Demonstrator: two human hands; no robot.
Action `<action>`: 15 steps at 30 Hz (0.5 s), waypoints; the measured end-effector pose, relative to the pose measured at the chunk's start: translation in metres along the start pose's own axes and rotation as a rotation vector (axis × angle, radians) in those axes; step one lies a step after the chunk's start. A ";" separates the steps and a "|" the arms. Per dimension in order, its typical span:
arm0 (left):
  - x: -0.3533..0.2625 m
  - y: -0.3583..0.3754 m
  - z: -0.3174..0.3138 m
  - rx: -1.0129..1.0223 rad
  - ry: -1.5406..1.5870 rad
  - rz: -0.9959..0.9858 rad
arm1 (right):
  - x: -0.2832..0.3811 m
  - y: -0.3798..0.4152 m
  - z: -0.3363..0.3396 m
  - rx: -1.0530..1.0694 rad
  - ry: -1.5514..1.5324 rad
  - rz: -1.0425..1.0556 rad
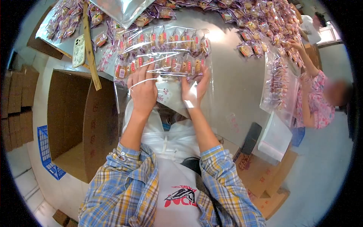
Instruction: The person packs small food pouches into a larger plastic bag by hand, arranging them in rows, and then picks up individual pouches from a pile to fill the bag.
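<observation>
Clear plastic makes up the big bag (166,56) lying flat on the grey tabletop (234,87), and through it show two rows of small wrapped snacks (166,39). The bag is the landmark: both hands work at its near edge, close to the person's apron. The left hand (143,87) lies flat on top of the film with fingers spread, pressing on the near row, its grip released. The right hand (194,89) is just beside it, under or against the film, fingers extended along the snacks; its grip looks loose, clenched on nothing.

Judging by the sheen and wrinkles, the film is thin, limp and slippery, and the filled bag is probably light but floppy, so the rows would likely slide if it were lifted by one corner. Holding it at the open near edge with a palm under the snacks seems safest; the pieces may crush under hard pressure.

Beyond the bag, loose snack packets (257,22) are heaped across the tabletop. Left of the bag lie a phone (78,51) and a wooden stick (90,49), with an open cardboard box (79,121) below them. Right of the bag, another person (314,102) handles a second filled bag (278,83).
</observation>
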State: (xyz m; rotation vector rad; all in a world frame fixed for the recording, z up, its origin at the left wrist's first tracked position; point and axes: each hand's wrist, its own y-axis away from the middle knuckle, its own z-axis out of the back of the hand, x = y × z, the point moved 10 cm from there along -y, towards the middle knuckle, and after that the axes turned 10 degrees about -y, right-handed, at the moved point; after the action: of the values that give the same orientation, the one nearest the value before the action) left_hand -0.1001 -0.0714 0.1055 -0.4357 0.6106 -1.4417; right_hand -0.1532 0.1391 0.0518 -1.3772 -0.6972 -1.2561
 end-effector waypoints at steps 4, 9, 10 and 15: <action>-0.004 0.002 0.010 -0.023 -0.058 0.050 | 0.006 0.000 0.001 -0.049 0.051 0.081; 0.008 0.044 0.017 -0.071 0.209 0.295 | 0.005 0.000 -0.001 -0.030 0.033 0.035; 0.006 0.040 0.023 -0.022 0.261 0.345 | 0.003 0.000 -0.001 -0.019 0.009 0.005; 0.051 0.065 0.009 -0.019 0.374 0.749 | 0.006 0.002 0.000 -0.036 0.006 0.026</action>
State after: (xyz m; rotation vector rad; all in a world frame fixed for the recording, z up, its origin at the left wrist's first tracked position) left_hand -0.0424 -0.1161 0.0657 0.0681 0.9628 -0.7927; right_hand -0.1500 0.1368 0.0563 -1.4076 -0.6531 -1.2569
